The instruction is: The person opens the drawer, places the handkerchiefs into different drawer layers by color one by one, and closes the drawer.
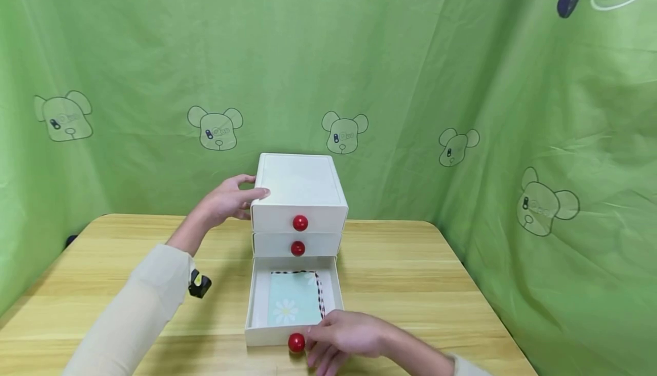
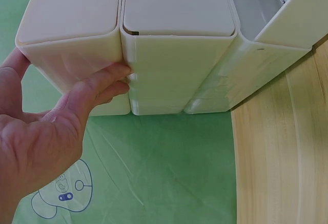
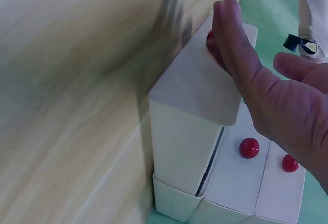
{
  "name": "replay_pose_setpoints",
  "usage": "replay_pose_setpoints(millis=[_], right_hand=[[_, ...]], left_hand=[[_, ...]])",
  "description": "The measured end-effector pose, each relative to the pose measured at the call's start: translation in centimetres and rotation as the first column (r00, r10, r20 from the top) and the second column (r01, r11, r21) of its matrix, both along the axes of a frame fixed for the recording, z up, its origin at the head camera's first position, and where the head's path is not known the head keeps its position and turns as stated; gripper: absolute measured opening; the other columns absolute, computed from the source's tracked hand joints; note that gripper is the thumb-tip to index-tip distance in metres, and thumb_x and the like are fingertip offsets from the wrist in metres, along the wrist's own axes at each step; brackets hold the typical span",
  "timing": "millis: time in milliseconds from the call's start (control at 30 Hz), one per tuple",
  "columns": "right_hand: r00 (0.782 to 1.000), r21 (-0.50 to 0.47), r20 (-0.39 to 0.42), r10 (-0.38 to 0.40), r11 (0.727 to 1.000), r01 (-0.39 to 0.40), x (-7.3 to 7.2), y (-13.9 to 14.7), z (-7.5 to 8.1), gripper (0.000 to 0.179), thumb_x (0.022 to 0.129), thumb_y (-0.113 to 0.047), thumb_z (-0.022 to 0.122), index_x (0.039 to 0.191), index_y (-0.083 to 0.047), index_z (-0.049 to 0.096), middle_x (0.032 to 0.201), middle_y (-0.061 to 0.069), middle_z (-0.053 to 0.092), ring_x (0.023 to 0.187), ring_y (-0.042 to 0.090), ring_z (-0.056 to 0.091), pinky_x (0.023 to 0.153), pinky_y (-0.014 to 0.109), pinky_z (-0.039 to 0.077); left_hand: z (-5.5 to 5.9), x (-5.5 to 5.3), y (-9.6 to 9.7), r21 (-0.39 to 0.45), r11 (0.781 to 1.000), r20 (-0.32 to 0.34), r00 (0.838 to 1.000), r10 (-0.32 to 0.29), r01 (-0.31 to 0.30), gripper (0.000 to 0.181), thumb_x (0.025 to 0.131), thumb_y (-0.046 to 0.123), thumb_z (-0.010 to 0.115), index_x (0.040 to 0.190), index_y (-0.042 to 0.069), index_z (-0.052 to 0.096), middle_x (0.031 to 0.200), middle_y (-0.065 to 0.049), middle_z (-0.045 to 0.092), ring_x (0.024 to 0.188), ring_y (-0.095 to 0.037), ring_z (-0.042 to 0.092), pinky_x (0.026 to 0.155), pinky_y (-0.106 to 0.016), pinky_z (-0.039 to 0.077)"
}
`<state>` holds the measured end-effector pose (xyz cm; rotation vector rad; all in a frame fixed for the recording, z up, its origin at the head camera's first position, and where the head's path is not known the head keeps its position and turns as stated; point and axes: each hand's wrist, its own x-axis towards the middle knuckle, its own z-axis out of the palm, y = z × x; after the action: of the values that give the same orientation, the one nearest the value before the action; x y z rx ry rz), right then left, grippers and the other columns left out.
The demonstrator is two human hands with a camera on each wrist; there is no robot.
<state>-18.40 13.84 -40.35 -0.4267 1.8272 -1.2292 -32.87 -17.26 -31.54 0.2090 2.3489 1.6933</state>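
A white three-drawer cabinet (image 1: 303, 179) stands on the table, each drawer front bearing a round red knob. My left hand (image 1: 230, 198) rests against its upper left side, thumb on the top edge; the left wrist view shows the extended fingers (image 2: 105, 80) touching the side wall. The bottom drawer (image 1: 267, 337) is pulled out. In it lies a pale blue flat item (image 1: 293, 299) with a white daisy print and a dark checked edge. My right hand (image 1: 351, 335) is at the drawer's front, its nearly straight fingers (image 3: 236, 39) right beside the bottom red knob (image 1: 296, 343).
The middle drawer (image 1: 272, 245) and top drawer (image 1: 272, 219) are closed. Under everything is a wood-grain table (image 1: 410, 284). A green curtain (image 1: 390, 51) with bear-head drawings hangs behind and along the sides. A small black device (image 1: 199, 283) sits by my left sleeve.
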Motion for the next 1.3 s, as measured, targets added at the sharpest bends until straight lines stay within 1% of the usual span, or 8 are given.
replay_pose_setpoints(millis=[133, 300, 467, 633, 800, 1000, 1167, 1300], right_hand=[[1.0, 0.022, 0.004, 0.003, 1.0, -0.003, 0.2, -0.1, -0.6, 0.044, 0.107, -0.032, 0.049, 0.113, 0.007, 0.068, 0.105, 0.019, 0.075, 0.088, 0.022, 0.072, 0.077, 0.035, 0.065], [1.0, 0.017, 0.024, -0.017, 1.0, 0.017, 0.6, -0.6, -1.4, 0.043, 0.107, -0.032, 0.05, 0.119, 0.005, 0.068, 0.108, 0.017, 0.074, 0.092, 0.02, 0.071, 0.083, 0.036, 0.064], [0.997, -0.01, 0.04, -0.066, 0.998, 0.066, 0.9, -0.9, -2.0, 0.045, 0.108, -0.032, 0.047, 0.121, 0.006, 0.066, 0.109, 0.018, 0.074, 0.095, 0.023, 0.072, 0.086, 0.039, 0.064], [0.99, -0.039, 0.025, -0.137, 0.99, 0.138, 1.3, -1.4, -2.7, 0.043, 0.108, -0.03, 0.047, 0.119, 0.007, 0.066, 0.106, 0.018, 0.074, 0.094, 0.025, 0.073, 0.084, 0.039, 0.065], [0.971, -0.064, 0.036, -0.235, 0.97, 0.236, 1.7, -2.0, -3.3, 0.039, 0.107, -0.024, 0.049, 0.119, 0.008, 0.067, 0.103, 0.016, 0.074, 0.091, 0.024, 0.073, 0.083, 0.037, 0.065], [0.939, -0.091, -0.002, -0.344, 0.935, 0.342, 2.0, -2.6, -4.0, 0.033, 0.104, -0.021, 0.056, 0.107, 0.009, 0.07, 0.096, 0.015, 0.073, 0.082, 0.019, 0.072, 0.08, 0.035, 0.065], [0.91, -0.129, -0.017, -0.413, 0.904, 0.408, 1.9, -2.9, -4.6, 0.032, 0.103, -0.019, 0.058, 0.103, 0.011, 0.071, 0.092, 0.015, 0.073, 0.078, 0.018, 0.071, 0.077, 0.035, 0.066], [0.893, -0.167, -0.035, -0.449, 0.883, 0.438, 1.5, -3.3, -4.9, 0.031, 0.103, -0.017, 0.059, 0.103, 0.012, 0.071, 0.089, 0.013, 0.073, 0.076, 0.017, 0.071, 0.075, 0.036, 0.066]], left_hand=[[0.0, 0.0, 0.0, -0.001, 1.0, 0.002, 1.0, 0.001, -0.001, 0.091, 0.096, 0.038, 0.069, 0.162, 0.006, 0.015, 0.131, -0.022, 0.064, 0.111, -0.03, 0.066, 0.096, -0.042, 0.06], [0.0, 0.0, 0.1, 0.0, 1.0, 0.005, 1.0, 0.003, -0.003, 0.09, 0.096, 0.037, 0.069, 0.161, 0.006, 0.016, 0.132, -0.023, 0.063, 0.114, -0.032, 0.065, 0.097, -0.043, 0.06], [0.0, -0.1, 0.1, -0.002, 1.0, 0.006, 1.0, 0.004, -0.004, 0.09, 0.096, 0.037, 0.069, 0.161, 0.006, 0.016, 0.13, -0.022, 0.064, 0.113, -0.032, 0.065, 0.096, -0.043, 0.06], [0.1, 0.0, 0.1, -0.019, 1.0, -0.004, 1.0, 0.005, -0.005, 0.091, 0.095, 0.039, 0.069, 0.161, 0.006, 0.016, 0.127, -0.021, 0.065, 0.108, -0.028, 0.065, 0.096, -0.042, 0.06], [0.0, -0.1, 0.1, -0.01, 1.0, 0.002, 1.0, 0.003, -0.003, 0.09, 0.095, 0.038, 0.069, 0.161, 0.006, 0.017, 0.124, -0.019, 0.066, 0.104, -0.026, 0.066, 0.094, -0.041, 0.06], [-0.1, -0.1, 0.1, -0.003, 1.0, 0.0, 1.0, 0.002, -0.002, 0.091, 0.095, 0.038, 0.07, 0.161, 0.005, 0.017, 0.124, -0.019, 0.066, 0.104, -0.026, 0.066, 0.094, -0.04, 0.061], [-0.2, -0.2, 0.0, 0.0, 1.0, -0.001, 1.0, 0.0, 0.0, 0.09, 0.096, 0.037, 0.069, 0.161, 0.005, 0.015, 0.125, -0.021, 0.066, 0.103, -0.026, 0.067, 0.094, -0.041, 0.061], [-0.2, -0.2, 0.1, 0.006, 1.0, 0.001, 1.0, 0.001, -0.001, 0.09, 0.096, 0.037, 0.069, 0.161, 0.005, 0.016, 0.127, -0.022, 0.065, 0.103, -0.026, 0.067, 0.094, -0.041, 0.061]])
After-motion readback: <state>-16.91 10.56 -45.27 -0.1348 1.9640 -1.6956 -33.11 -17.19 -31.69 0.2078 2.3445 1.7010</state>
